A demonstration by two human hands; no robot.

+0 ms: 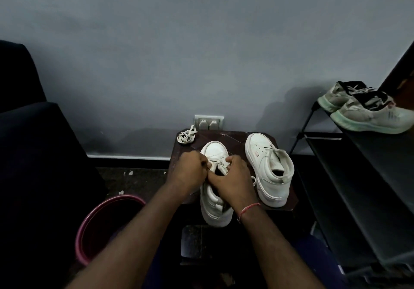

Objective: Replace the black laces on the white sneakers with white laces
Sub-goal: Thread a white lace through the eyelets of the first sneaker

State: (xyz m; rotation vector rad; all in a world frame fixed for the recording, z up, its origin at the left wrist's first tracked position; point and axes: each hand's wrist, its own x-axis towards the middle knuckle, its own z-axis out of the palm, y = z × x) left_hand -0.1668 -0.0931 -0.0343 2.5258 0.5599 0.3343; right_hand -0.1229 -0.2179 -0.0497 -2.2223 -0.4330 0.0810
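Two white sneakers stand on a small dark stool (289, 201). The left sneaker (214, 208) points its toe at the wall, and a white lace (218, 166) runs through its eyelets. My left hand (190, 172) pinches that lace at the shoe's left side. My right hand (233, 181) rests over the tongue, fingers closed on the lace on the right. The right sneaker (267, 165) stands untouched beside it; whether it carries a lace is unclear. A loose bundle of white lace (186, 136) lies at the stool's far left corner. No black lace is visible.
A pink-rimmed bucket (107, 223) sits on the floor at my left. A black shoe rack (358, 176) at the right carries another pair of worn sneakers (367, 111). A wall socket (208, 122) is behind the stool, and dark furniture (33, 154) fills the left.
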